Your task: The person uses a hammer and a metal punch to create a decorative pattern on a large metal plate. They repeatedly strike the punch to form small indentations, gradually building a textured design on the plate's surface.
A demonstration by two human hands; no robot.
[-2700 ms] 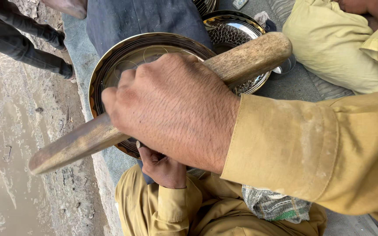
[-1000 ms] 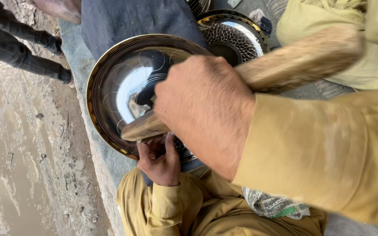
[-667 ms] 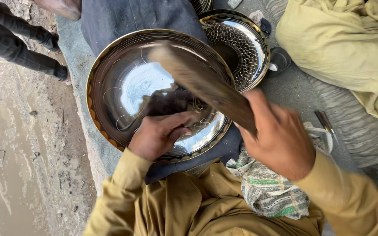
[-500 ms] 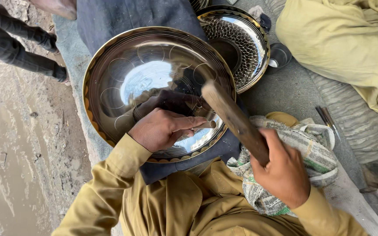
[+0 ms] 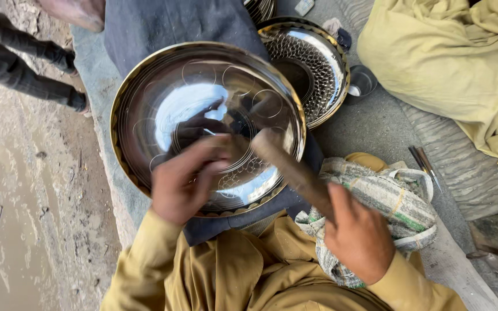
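Our left hand (image 5: 183, 181) rests with fingers curled together on the shiny tray (image 5: 162, 98), while our right hand (image 5: 358, 233) has fingers clamped on a wooden mallet (image 5: 289, 167) touching the tray.

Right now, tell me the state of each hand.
Left hand: fingers pinched together over the metal plate; anything held is hidden.
Right hand: closed around a wooden mallet.

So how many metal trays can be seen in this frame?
3. A large shiny metal tray lies under the left hand; a dotted-pattern tray sits behind it to the right; a third tray's edge shows at the top, mostly cut off. More may be hidden.
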